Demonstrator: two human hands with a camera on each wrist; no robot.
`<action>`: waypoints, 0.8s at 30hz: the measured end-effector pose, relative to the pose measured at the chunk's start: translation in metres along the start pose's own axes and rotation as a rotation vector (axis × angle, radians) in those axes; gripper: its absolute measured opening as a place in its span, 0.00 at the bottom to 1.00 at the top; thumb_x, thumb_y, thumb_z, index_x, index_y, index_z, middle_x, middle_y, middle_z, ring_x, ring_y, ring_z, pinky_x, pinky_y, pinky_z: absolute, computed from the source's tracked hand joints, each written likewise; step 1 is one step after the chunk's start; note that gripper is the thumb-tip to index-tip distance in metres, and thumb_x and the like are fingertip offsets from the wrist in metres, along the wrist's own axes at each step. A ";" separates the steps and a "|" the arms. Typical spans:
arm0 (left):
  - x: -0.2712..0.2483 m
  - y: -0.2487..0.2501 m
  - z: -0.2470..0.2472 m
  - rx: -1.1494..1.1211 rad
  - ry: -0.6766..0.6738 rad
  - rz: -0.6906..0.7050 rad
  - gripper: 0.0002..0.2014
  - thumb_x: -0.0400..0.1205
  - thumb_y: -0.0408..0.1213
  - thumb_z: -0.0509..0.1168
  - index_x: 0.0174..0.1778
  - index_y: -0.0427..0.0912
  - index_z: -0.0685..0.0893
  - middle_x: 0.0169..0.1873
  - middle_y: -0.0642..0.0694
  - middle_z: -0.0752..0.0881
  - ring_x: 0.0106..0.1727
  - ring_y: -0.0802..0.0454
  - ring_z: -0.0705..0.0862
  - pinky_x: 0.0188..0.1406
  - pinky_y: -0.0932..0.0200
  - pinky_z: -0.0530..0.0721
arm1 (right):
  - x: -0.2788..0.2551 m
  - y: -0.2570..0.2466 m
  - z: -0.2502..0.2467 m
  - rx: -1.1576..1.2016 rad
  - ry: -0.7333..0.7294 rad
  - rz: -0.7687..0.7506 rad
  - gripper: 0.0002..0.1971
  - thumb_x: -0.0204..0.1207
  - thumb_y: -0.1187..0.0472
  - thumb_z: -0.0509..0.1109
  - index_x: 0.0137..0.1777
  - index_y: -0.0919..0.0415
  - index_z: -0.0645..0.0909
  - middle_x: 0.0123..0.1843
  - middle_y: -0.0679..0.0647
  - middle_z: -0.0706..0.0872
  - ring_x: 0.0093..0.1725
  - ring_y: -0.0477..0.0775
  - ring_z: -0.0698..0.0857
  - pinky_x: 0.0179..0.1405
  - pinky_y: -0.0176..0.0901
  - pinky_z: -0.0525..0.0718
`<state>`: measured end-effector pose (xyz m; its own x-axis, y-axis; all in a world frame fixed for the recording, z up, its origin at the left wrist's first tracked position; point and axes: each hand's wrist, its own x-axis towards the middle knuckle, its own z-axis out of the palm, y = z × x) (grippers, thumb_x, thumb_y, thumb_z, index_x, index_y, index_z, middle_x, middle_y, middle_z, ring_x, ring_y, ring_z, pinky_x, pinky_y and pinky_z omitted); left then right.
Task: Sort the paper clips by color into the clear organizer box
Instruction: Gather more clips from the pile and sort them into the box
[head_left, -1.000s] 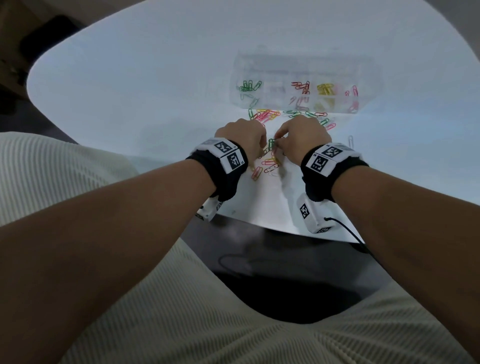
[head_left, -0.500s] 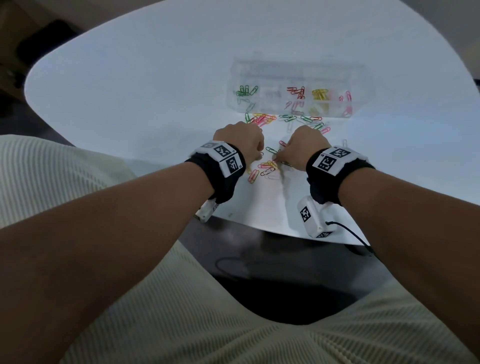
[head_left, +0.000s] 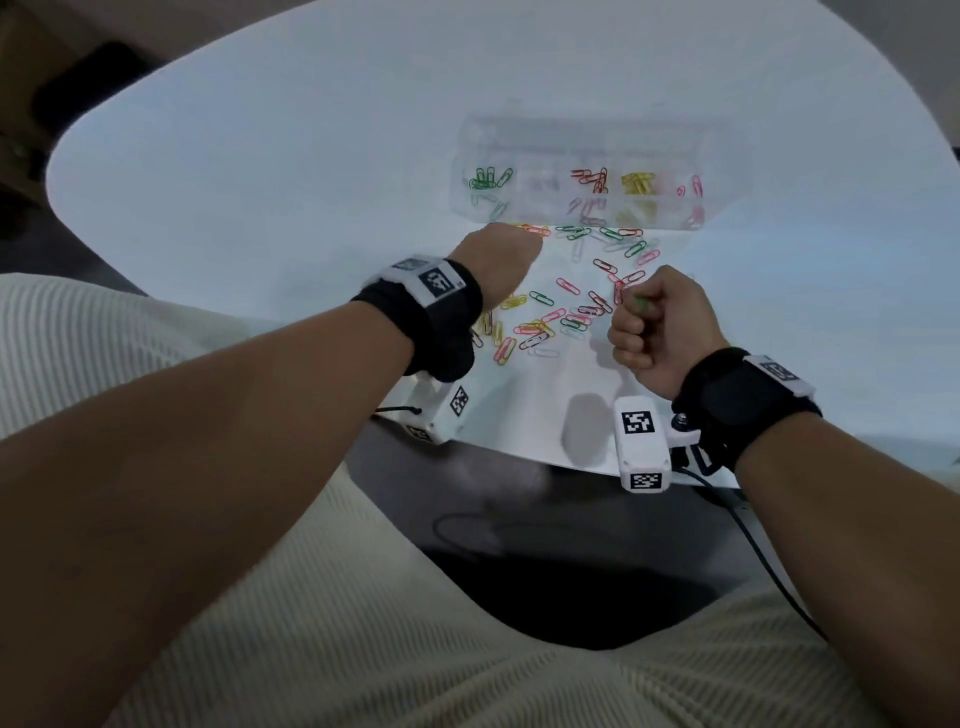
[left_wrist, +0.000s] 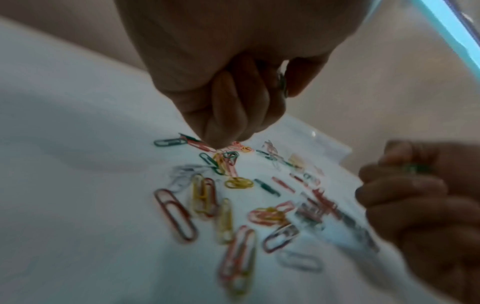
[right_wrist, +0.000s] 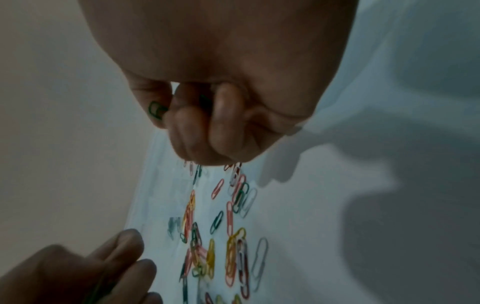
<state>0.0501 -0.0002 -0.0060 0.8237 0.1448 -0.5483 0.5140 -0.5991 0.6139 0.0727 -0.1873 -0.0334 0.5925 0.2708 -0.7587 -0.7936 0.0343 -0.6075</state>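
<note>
Because green clips are being gathered for one compartment, the right hand (head_left: 657, 325) is curling its grip around a green paper clip (right_wrist: 155, 109). The left hand (head_left: 501, 262), fingers bunched, is seemingly pinching another green one beside the clear organizer box (head_left: 597, 140) on the bench (head_left: 260, 156), where loose clips (head_left: 540, 325) are lying.

Left hand (head_left: 501, 262) fingers hidden in head view, clear organizer box (head_left: 587, 150) walls blurred, compartments indistinct
</note>
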 end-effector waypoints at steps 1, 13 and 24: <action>-0.003 0.001 -0.004 -0.199 -0.048 -0.039 0.12 0.77 0.31 0.53 0.28 0.44 0.62 0.24 0.45 0.63 0.26 0.49 0.61 0.25 0.57 0.62 | 0.000 -0.001 0.001 0.013 0.003 -0.015 0.14 0.71 0.60 0.55 0.25 0.54 0.60 0.23 0.51 0.67 0.20 0.50 0.61 0.18 0.37 0.50; 0.002 0.002 -0.002 -0.448 -0.090 -0.028 0.10 0.73 0.31 0.50 0.27 0.47 0.61 0.22 0.48 0.64 0.22 0.52 0.57 0.21 0.66 0.60 | 0.007 0.000 0.015 -0.889 0.172 -0.370 0.17 0.73 0.57 0.73 0.27 0.54 0.71 0.26 0.46 0.74 0.27 0.47 0.72 0.26 0.39 0.66; 0.012 -0.024 0.016 0.538 0.113 0.228 0.14 0.82 0.50 0.63 0.64 0.62 0.81 0.67 0.57 0.81 0.65 0.50 0.80 0.57 0.56 0.75 | 0.009 0.003 0.023 -1.398 0.305 -0.397 0.02 0.73 0.51 0.75 0.43 0.46 0.90 0.43 0.52 0.90 0.45 0.56 0.87 0.47 0.48 0.87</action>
<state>0.0437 0.0037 -0.0363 0.9344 0.0308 -0.3549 0.1519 -0.9355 0.3190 0.0728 -0.1621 -0.0366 0.8788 0.2521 -0.4052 0.0912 -0.9221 -0.3759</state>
